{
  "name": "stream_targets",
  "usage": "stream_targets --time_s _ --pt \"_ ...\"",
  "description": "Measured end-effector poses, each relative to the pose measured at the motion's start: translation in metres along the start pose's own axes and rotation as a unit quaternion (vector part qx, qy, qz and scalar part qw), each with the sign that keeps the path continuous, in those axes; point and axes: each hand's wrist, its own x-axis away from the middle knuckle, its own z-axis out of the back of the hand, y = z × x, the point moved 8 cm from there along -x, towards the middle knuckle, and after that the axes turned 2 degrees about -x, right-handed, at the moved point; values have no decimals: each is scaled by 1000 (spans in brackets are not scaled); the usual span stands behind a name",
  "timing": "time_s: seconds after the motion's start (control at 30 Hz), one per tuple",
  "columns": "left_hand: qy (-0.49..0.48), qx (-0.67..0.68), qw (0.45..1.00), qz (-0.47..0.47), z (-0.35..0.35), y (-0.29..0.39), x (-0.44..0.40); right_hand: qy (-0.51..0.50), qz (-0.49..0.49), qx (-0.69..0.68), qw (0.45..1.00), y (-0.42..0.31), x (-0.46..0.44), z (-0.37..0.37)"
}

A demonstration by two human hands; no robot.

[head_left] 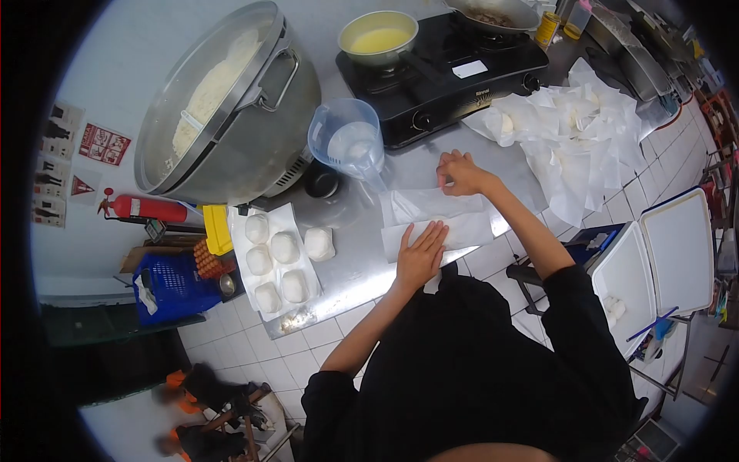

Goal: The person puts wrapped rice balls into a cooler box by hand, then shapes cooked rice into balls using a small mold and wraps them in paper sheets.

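A folded sheet of white paper lies on the steel table in front of me. My left hand rests flat on its near part, fingers stretched out. At the paper's far edge, my right hand is closed with curled fingers; whatever is in them is hidden. To the left, several round white dough balls sit in two rows on a white sheet, and another dough ball is beside them. A clear plastic jug stands just beyond the paper, its handle pointing toward it.
A large metal pot holding white flour-like stuff stands at the back left. Behind is a black gas stove with a pan of yellow liquid. Crumpled white papers are heaped at the right. An open cooler box stands beyond the right edge.
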Motion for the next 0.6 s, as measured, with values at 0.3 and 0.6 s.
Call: stream_targets --time_s 0.3,0.6 --pt "21 101 995 14 10 -8 1 73 75 -157 982 -65 88 -20" --pt "-25 351 837 420 10 -151 26 128 14 -146 981 -46 114 -57"
